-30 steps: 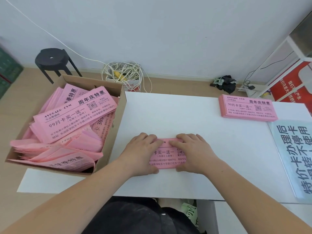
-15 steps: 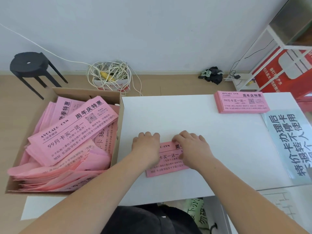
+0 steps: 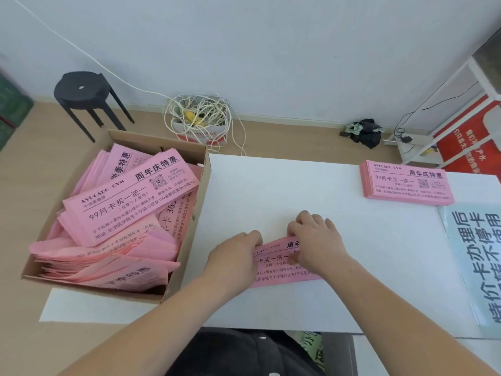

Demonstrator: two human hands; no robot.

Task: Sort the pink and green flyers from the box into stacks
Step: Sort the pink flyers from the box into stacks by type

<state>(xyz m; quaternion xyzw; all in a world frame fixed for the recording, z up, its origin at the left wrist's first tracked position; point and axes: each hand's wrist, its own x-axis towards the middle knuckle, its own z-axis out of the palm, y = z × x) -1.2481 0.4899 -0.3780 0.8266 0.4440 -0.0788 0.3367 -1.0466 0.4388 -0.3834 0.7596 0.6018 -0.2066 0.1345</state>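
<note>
A small bundle of pink flyers (image 3: 273, 263) lies on the white table (image 3: 271, 191) in front of me. My left hand (image 3: 233, 260) grips its left end with curled fingers, and my right hand (image 3: 317, 244) grips its right end, thumb on the printed face. A cardboard box (image 3: 196, 210) at the left holds several loose pink flyers (image 3: 130, 202) in a jumble. A squared stack of pink flyers (image 3: 406, 184) sits at the table's far right. No green flyer is visible.
A pale blue printed sheet (image 3: 474, 261) lies along the table's right edge. On the floor behind are a black stool (image 3: 81, 90), a tangle of white cord (image 3: 199, 115), a dark rag (image 3: 364, 131) and a white rack (image 3: 447, 104) with red signs.
The bundle has tilted slightly, right end farther away, and both hands have shifted from pressing flat on it to gripping its ends. The camera view has swung.
</note>
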